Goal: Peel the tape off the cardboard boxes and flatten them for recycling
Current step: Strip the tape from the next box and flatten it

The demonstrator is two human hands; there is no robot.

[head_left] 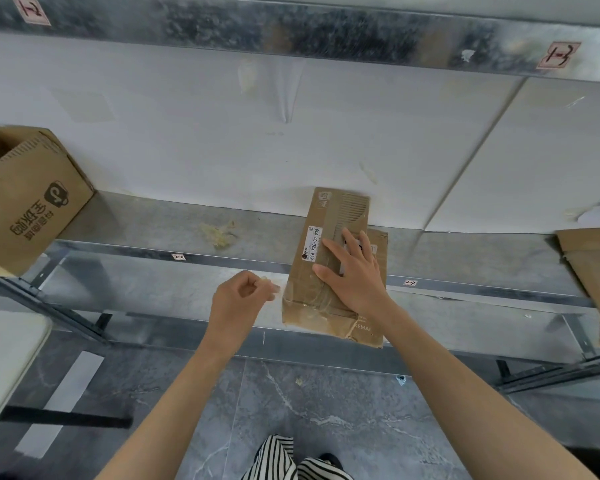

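A flattened brown cardboard box (329, 220) with a white shipping label lies on the metal shelf (160, 223), its near end hanging over the shelf edge. My right hand (352, 271) presses flat on top of it, fingers straight. Just left of the box's near corner, my left hand (239, 299) pinches a strip of clear tape (274, 289) that stretches across to the box's left edge. More clear tape wrinkles across the box's near end.
An open brown box (32, 199) with a printed logo stands at the shelf's left end. Flattened cardboard (593, 271) lies at the right end. Tape scraps (219, 233) sit on the shelf. A white table corner (7, 358) is at lower left, above grey floor tiles.
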